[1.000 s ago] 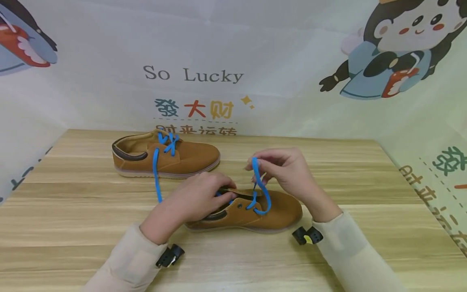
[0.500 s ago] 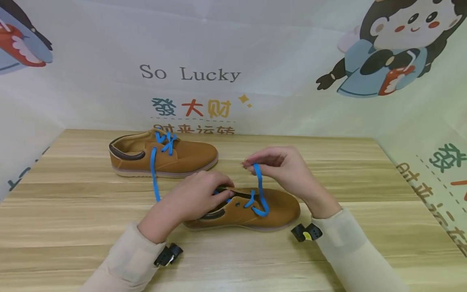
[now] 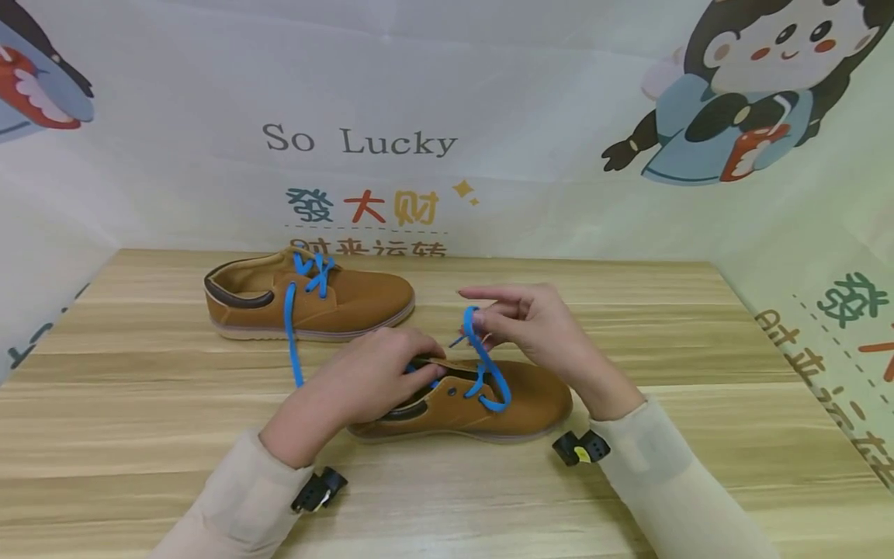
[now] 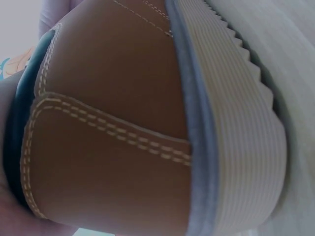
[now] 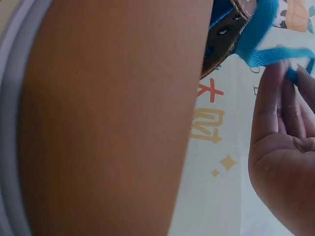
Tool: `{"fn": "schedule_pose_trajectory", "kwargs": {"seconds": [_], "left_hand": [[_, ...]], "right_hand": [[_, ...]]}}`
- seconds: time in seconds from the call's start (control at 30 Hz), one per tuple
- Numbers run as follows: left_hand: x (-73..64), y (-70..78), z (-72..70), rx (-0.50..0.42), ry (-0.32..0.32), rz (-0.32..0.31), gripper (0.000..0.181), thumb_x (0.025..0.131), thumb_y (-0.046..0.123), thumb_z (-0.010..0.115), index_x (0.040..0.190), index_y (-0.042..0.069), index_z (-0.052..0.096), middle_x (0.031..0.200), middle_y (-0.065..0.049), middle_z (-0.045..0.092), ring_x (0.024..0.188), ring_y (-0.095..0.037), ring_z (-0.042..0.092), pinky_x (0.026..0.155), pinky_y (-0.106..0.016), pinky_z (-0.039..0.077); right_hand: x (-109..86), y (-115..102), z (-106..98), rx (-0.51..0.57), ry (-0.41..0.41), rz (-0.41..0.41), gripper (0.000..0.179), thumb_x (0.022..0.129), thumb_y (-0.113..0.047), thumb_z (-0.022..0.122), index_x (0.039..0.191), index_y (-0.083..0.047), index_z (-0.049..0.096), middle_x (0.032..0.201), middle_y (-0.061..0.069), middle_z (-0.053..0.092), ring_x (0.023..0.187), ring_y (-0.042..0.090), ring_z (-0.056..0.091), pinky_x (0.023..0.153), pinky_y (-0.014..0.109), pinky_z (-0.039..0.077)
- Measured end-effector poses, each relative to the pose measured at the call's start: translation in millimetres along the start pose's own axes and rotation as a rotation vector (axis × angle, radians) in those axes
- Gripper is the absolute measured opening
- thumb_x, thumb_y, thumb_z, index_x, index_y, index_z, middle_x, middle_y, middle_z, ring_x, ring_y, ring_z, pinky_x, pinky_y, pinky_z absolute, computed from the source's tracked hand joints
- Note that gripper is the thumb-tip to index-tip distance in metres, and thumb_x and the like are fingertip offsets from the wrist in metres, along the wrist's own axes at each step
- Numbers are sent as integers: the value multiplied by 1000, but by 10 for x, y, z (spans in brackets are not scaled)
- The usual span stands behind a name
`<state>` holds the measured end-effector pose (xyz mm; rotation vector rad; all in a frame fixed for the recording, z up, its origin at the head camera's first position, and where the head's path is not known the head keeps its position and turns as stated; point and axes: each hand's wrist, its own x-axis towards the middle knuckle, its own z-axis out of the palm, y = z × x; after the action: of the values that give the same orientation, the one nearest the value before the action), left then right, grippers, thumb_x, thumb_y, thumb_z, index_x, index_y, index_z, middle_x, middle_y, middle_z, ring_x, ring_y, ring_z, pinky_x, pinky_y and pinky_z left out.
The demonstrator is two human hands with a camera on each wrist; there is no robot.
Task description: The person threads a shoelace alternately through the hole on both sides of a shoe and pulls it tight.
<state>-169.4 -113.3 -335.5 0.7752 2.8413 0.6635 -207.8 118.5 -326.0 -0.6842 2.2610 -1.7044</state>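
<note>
A brown shoe (image 3: 534, 392) with dark collar padding lies nearest me on the table, its toe to the right. My left hand (image 3: 356, 376) grips it at the opening, thumb on the near side and fingertips hidden inside. Over the front of the shoe, my right hand (image 3: 545, 330) pinches a blue shoelace (image 3: 499, 388) between thumb and fingers, the index finger stretched out. The lace loops up from the front eyelets, and its thin tip pokes out left of the fingers. Brown heel leather and the ribbed sole (image 4: 251, 142) fill the left wrist view.
A matching brown shoe (image 3: 373, 295) with blue laces sits behind and to the left, one lace end (image 3: 293, 341) trailing toward my left forearm. The wooden table (image 3: 698, 341) meets a printed white backdrop (image 3: 531, 202) at its rear and side edges.
My right hand has shifted slightly left and its index finger has straightened away from the lace. The lace loop leans further left, with its tip now showing. My left hand keeps its hold.
</note>
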Motion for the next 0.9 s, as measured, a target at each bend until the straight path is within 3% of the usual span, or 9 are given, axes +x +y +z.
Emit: {"fn": "schedule_pose_trajectory", "kwargs": {"seconds": [0.1, 0.23, 0.33, 0.53, 0.6, 0.8, 0.9], "left_hand": [[-7, 5, -5, 2, -3, -5, 23, 102, 32, 60, 118, 20, 73, 112, 7, 75, 102, -12, 70, 91, -39, 56], [-6, 8, -8, 4, -3, -6, 24, 103, 32, 60, 119, 21, 73, 113, 7, 75, 103, -12, 69, 92, -39, 56], [-4, 5, -2, 11, -4, 2, 24, 103, 31, 59, 119, 20, 73, 114, 7, 74, 104, -13, 69, 92, -40, 56], [5, -8, 12, 14, 1, 1, 23, 102, 31, 60, 118, 20, 73, 113, 6, 75, 104, -14, 69, 93, -40, 55], [3, -5, 10, 14, 2, 2, 23, 102, 31, 60, 118, 20, 73, 112, 6, 75, 103, -13, 69, 93, -40, 55], [-14, 0, 1, 20, 2, 2, 24, 103, 30, 60, 119, 20, 73, 114, 7, 74, 105, -13, 69, 92, -39, 56], [-18, 12, 0, 44, 5, 5, 26, 103, 32, 60, 123, 21, 73, 118, 5, 73, 107, -14, 68, 93, -39, 56]], "right_hand": [[1, 15, -5, 4, -27, 47, 40, 92, -3, 71, 131, -1, 65, 111, 17, 76, 95, 19, 76, 86, 31, 61], [-6, 40, -28, 14, -34, 33, 29, 91, 6, 68, 120, 8, 69, 114, 22, 74, 95, 14, 76, 87, 29, 60], [-4, 56, -37, 26, -36, 13, 23, 93, 8, 64, 115, 12, 70, 111, 21, 75, 91, 6, 75, 88, 27, 59], [-4, 73, -32, 74, -82, -39, 23, 92, 8, 65, 114, 16, 67, 103, 9, 79, 93, 9, 76, 86, 29, 60], [-1, 74, -28, 82, -80, -34, 24, 92, 7, 67, 114, 15, 67, 100, 4, 79, 92, 10, 76, 85, 29, 61], [7, 89, -24, -3, -72, 21, 21, 93, -5, 71, 113, 1, 73, 115, 16, 75, 97, 14, 75, 90, 30, 59], [7, 86, -30, -15, -71, 45, 21, 95, -9, 70, 114, -1, 73, 117, 16, 75, 100, 16, 74, 92, 31, 58]]}}
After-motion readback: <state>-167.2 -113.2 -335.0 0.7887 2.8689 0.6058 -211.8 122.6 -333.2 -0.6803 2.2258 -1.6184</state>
